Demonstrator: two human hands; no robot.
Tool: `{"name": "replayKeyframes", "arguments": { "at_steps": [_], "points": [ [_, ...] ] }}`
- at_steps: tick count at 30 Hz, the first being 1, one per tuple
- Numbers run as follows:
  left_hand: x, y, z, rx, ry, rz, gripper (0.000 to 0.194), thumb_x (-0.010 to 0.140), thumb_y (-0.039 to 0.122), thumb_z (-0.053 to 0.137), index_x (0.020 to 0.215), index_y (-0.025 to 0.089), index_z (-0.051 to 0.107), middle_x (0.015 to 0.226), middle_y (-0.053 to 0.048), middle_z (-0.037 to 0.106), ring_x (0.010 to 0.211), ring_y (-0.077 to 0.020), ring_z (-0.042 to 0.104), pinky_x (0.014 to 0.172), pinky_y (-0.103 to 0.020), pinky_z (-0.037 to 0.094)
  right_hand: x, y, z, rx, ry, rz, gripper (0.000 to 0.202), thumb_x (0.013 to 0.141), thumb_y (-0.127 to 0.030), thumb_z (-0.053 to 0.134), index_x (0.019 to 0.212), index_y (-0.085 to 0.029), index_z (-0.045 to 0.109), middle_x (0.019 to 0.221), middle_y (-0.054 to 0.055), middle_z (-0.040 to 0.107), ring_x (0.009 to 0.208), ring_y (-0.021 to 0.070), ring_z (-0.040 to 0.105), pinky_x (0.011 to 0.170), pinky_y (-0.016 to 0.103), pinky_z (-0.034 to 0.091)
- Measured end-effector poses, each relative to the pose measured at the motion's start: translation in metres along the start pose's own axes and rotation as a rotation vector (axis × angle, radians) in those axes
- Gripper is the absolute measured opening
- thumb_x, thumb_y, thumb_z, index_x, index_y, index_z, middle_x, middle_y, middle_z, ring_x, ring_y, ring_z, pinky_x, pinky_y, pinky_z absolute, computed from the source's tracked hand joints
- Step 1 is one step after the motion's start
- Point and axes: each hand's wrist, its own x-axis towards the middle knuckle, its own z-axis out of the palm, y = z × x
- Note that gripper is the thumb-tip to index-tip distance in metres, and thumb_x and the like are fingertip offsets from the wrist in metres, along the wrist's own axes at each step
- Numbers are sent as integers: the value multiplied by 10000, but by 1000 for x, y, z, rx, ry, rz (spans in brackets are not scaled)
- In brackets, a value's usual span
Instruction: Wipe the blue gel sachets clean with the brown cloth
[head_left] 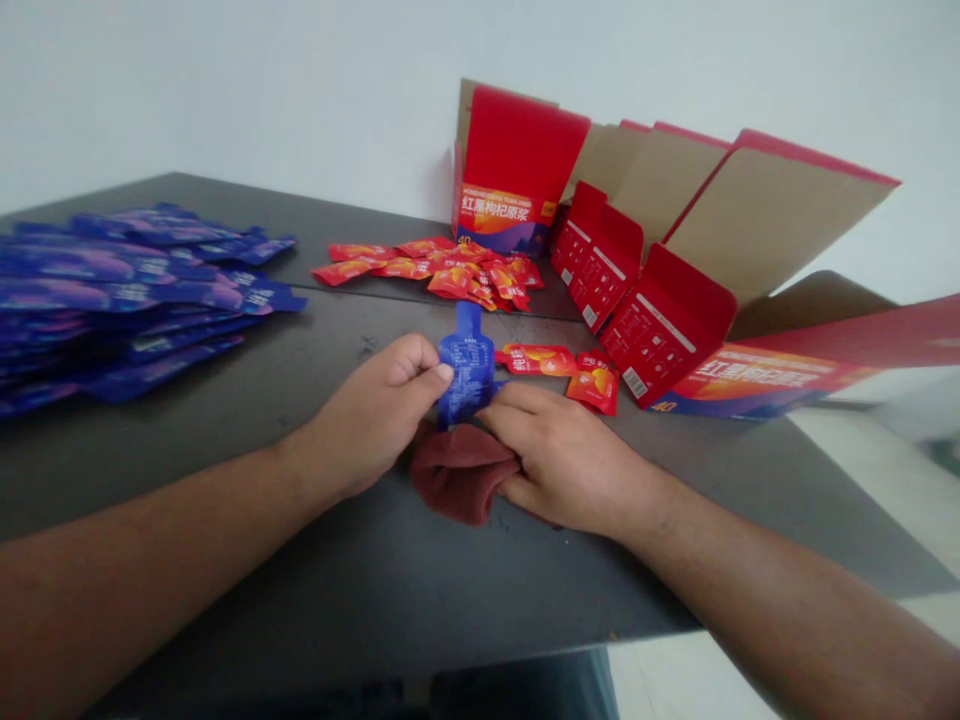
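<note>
In the middle of the dark table (315, 590), my left hand (382, 410) pinches the left side of a small blue pouch (466, 368) between thumb and fingers. White print covers the side of the pouch that faces me, and its narrow end points away. My right hand (566, 455) is closed on a brown cloth (461, 475) just below the pouch, with its fingers at the pouch's lower right edge. Two red sachets, one (541, 360) lying flat and another (594, 383) beside it, are just beyond my right hand.
A heap of blue pouches (112, 290) covers the left of the table. Several red sachets (450, 268) are piled near the back, before an upright red box (510, 170). More open boxes (667, 320) stand at the right with raised flaps. A pale wall is behind.
</note>
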Motion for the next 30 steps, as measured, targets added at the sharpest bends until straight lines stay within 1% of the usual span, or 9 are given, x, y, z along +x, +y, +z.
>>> {"name": "replayKeyframes", "arguments": {
  "at_steps": [6,12,14,17,20,22,26,28,30],
  "points": [
    [-1,6,3,-33,-42,-39,210,908,318,703,819,217,542,737,15,595,654,-146,565,606,-269,488,0,9,-3,-21,188,124,149,856,-164,667,969,-215,586,1011,67,633,938,240,607,825,367,510],
    [2,1,1,6,-15,43,229,928,328,694,801,214,541,686,25,526,609,-126,504,563,-248,460,1,6,-3,27,-4,-10,187,882,-152,662,1060,-201,640,1056,66,666,992,233,625,851,349,502],
    [2,5,2,-42,-22,4,213,911,309,702,817,215,537,707,21,546,628,-138,546,579,-267,509,2,10,-6,2,61,58,150,857,-156,667,994,-199,624,994,56,649,929,228,612,808,347,487],
    [0,14,7,-127,-25,-86,211,882,276,711,828,218,515,706,22,554,605,-151,572,565,-306,554,4,19,-11,-6,248,191,124,827,-170,673,906,-206,585,900,37,618,844,217,589,751,341,460],
    [-1,18,10,-166,-24,-113,205,880,257,698,823,220,504,685,23,566,574,-149,566,553,-310,556,6,24,-12,34,334,222,104,848,-189,673,892,-211,581,891,33,630,849,215,601,754,337,459],
    [-1,17,10,-163,-21,-93,209,873,257,707,811,213,513,688,19,574,590,-144,571,568,-293,551,5,24,-11,72,276,159,118,837,-169,673,900,-213,584,894,26,633,860,210,605,761,329,463],
    [2,14,7,-124,-3,-57,230,864,256,715,771,204,512,649,24,533,566,-122,528,535,-235,482,3,19,-8,107,25,-14,168,818,-109,654,930,-214,586,951,26,643,900,200,614,796,318,475],
    [3,14,7,-132,3,-67,220,866,250,707,779,206,510,647,24,536,559,-127,533,527,-237,484,3,19,-8,80,32,15,168,817,-116,661,933,-212,586,959,32,647,897,203,612,791,321,474],
    [3,15,8,-165,4,-91,201,868,242,698,800,210,511,668,22,558,571,-144,567,534,-264,520,4,21,-9,58,142,93,156,817,-140,674,934,-206,596,936,34,644,884,208,609,781,325,469]
  ]
}}
